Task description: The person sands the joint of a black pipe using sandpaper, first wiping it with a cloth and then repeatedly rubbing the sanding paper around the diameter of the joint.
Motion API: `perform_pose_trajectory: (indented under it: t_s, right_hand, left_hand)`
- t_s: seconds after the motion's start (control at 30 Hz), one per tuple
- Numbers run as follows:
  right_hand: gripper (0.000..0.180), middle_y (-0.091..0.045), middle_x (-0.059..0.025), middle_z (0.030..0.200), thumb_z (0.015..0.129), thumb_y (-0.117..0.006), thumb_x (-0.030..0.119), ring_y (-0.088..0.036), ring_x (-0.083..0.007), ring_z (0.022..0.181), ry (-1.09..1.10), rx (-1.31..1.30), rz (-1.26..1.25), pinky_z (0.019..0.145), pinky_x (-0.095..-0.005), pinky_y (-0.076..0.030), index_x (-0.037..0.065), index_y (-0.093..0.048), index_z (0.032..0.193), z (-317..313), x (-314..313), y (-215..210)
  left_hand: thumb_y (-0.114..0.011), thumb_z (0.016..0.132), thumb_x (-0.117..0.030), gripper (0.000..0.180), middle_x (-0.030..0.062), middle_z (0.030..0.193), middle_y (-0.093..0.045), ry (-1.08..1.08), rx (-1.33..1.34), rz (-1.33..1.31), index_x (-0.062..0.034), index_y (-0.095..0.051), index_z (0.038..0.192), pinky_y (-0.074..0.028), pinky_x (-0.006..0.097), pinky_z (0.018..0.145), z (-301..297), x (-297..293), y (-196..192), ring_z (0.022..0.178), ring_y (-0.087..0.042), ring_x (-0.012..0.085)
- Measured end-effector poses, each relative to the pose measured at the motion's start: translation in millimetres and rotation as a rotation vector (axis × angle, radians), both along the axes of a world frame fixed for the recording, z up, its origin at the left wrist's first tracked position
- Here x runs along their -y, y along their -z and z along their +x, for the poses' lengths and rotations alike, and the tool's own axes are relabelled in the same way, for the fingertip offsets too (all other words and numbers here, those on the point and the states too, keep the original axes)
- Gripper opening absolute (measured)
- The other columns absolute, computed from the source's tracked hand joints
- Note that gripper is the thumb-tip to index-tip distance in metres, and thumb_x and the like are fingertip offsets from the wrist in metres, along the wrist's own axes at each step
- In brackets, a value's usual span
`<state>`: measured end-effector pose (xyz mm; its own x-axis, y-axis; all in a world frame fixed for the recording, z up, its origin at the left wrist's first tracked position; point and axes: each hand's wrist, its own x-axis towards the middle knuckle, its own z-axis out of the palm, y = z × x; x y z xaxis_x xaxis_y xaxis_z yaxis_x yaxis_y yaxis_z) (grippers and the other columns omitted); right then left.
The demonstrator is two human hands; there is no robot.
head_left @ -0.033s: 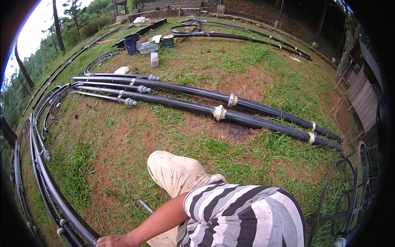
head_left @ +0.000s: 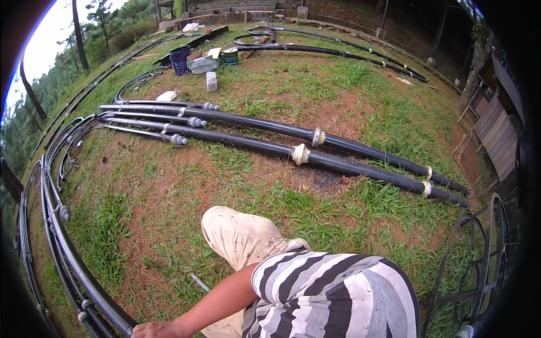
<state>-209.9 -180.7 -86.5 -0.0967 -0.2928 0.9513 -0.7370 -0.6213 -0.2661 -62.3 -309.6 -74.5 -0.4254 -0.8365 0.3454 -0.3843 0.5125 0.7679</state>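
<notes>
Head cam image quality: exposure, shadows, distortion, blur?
Head view: sky washed out upper left, wall dim upper right; head view: soft light, no hard-edged shadows on the grass; head view: black fisheye rim, edges bending toward it; head view: no obvious motion blur on the pipe by the hand, which the lower edge crops.

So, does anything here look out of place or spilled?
Two small oddities: the pale trousers carry dark smudges, which look like dirt or stains, and a dark patch of ground beside the nearer long black pipe stands out from the grass. Whether that's a spill, I can't tell. Nothing looks plainly broken.
</notes>
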Motion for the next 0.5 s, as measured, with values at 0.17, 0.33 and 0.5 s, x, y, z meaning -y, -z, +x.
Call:
perform_pose_trajectory:
  t_s: [0.17, 0.33, 0.5]
  right_hand:
    - [0.028, -0.075, -0.0032, 0.121, 0.098, -0.068, 0.035, -0.070, -0.0269, 0.116, -0.002, -0.002, 0.015, 0.094, -0.0455, -0.052, 0.014, -0.074, 0.115, 0.2, -0.5, 0.4]
    - [0.027, -0.075, -0.0034, 0.121, 0.098, -0.068, 0.034, -0.070, -0.0271, 0.116, -0.011, -0.001, 0.004, 0.094, -0.0457, -0.052, 0.013, -0.074, 0.115, -0.2, -0.1, 0.0]
    - [0.028, -0.075, -0.0037, 0.121, 0.097, -0.069, 0.034, -0.070, -0.0273, 0.115, -0.005, -0.001, -0.011, 0.094, -0.0459, -0.052, 0.013, -0.073, 0.115, -0.2, 0.6, 0.6]
  left_hand:
    - [-0.063, 0.108, -0.025, 0.032, 0.0193, 0.103, -0.077, 0.001, 0.003, -0.004, 0.0045, -0.077, 0.109, -0.056, 0.039, 0.083, -2.8, 0.0, 0.0, 0.091, -0.070, 0.0284]
    - [-0.063, 0.108, -0.025, 0.032, 0.0193, 0.102, -0.077, 0.002, 0.007, -0.006, 0.0045, -0.077, 0.109, -0.056, 0.039, 0.082, -5.1, -0.6, 0.2, 0.091, -0.070, 0.0284]
    - [-0.063, 0.108, -0.025, 0.032, 0.0193, 0.102, -0.077, 0.001, 0.006, -0.009, 0.0045, -0.077, 0.109, -0.056, 0.039, 0.082, -6.8, -0.6, 0.4, 0.091, -0.070, 0.0283]
